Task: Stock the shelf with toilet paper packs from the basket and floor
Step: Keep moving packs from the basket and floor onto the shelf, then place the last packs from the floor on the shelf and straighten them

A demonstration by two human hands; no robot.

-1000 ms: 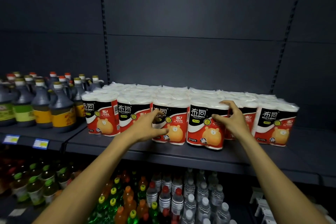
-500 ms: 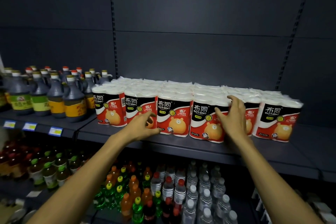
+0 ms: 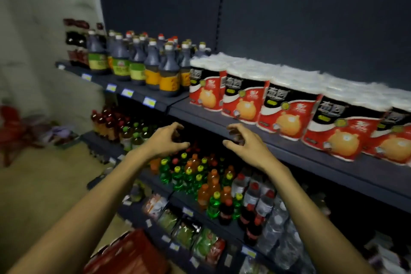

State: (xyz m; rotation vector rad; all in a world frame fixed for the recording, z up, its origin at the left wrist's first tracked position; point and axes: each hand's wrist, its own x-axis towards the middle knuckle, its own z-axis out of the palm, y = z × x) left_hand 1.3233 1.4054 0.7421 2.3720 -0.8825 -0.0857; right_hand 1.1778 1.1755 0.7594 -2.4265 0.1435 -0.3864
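Your left hand (image 3: 165, 141) and right hand (image 3: 244, 147) hang empty with fingers loosely curled below the shelf (image 3: 278, 147) edge, so swinging carelessly toward the red basket (image 3: 129, 253) could knock the bottles (image 3: 200, 176) underneath.

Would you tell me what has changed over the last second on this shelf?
Both hands came off the toilet paper packs and pulled back: the left hand and right hand now hover empty below the shelf edge. The view swung left. The packs' front row stays lined up.

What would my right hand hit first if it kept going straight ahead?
Probably the front edge of the shelf: the right hand, empty with curled fingers, is just before it. The toilet paper packs sit further back. Depth is uncertain.
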